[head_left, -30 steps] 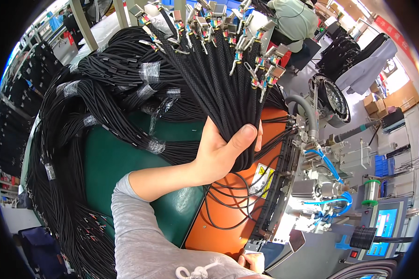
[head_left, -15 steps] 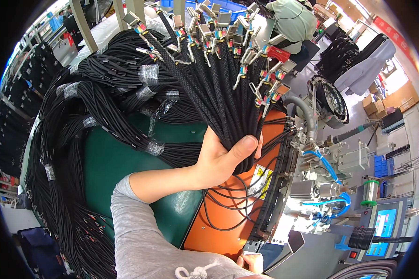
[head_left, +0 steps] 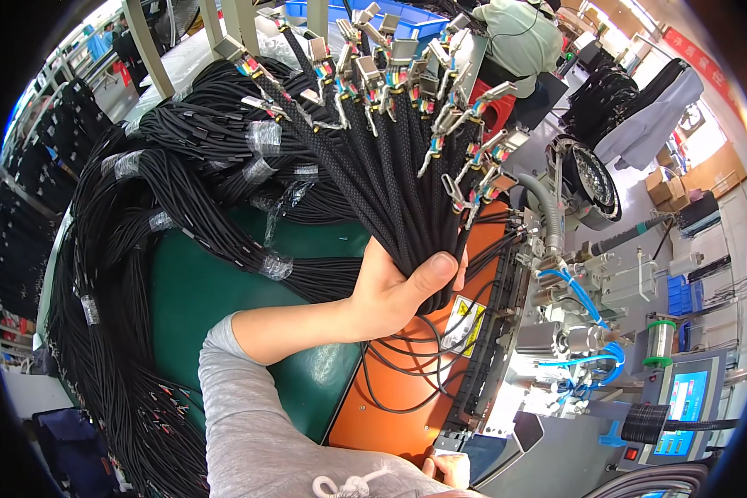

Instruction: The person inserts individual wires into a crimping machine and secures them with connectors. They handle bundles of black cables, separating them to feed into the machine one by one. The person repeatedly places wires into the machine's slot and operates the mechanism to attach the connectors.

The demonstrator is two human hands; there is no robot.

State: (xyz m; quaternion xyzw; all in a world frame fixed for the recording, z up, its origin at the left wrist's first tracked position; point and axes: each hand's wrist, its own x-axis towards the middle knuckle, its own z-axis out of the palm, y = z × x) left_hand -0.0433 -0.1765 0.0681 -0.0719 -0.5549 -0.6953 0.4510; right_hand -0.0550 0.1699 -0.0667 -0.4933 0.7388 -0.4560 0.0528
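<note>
My left hand is wrapped round a thick bundle of black braided cables, thumb across the front. The bundle stands up out of my fist and fans out at the top. Metal connectors with short coloured wires tip the cable ends. Low in view, by the near edge of the orange work surface, is my right hand. Its fingers look curled in, and whatever may be inside them is hidden. Thin black cables loop over the orange surface below the bundle.
Taped bundles of black cable cover the left and back of the green mat. On the right stands a machine with blue air tubes, a solder-like wire spool and a lit screen. Another person sits beyond a blue bin.
My left hand has sunk slightly with the cable bundle, and the connectors on its right side have dropped a little. My right hand stays where it was.
</note>
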